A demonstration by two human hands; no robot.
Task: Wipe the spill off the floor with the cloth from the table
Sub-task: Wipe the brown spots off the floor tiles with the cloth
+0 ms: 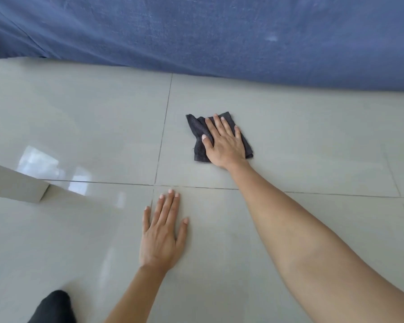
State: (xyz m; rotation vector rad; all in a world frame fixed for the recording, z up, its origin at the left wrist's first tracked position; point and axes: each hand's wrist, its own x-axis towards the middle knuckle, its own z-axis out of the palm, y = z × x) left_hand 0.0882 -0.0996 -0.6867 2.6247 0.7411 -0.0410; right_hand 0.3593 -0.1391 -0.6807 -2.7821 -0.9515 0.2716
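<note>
A small dark grey cloth (pixel 196 129) lies crumpled on the pale tiled floor (pixel 313 141). My right hand (pixel 224 143) rests flat on top of it, fingers spread, pressing it against the tile. My left hand (pixel 161 234) lies palm down on the bare floor nearer to me, fingers apart, holding nothing. I cannot make out any spill on the glossy tiles; whatever lies under the cloth is hidden.
A blue fabric cover (pixel 219 31) hangs down to the floor along the far side. A pale furniture leg or panel (pixel 14 183) juts in at the left. A dark clothed knee (pixel 54 306) shows at the bottom left. Window light reflects off the tiles at left.
</note>
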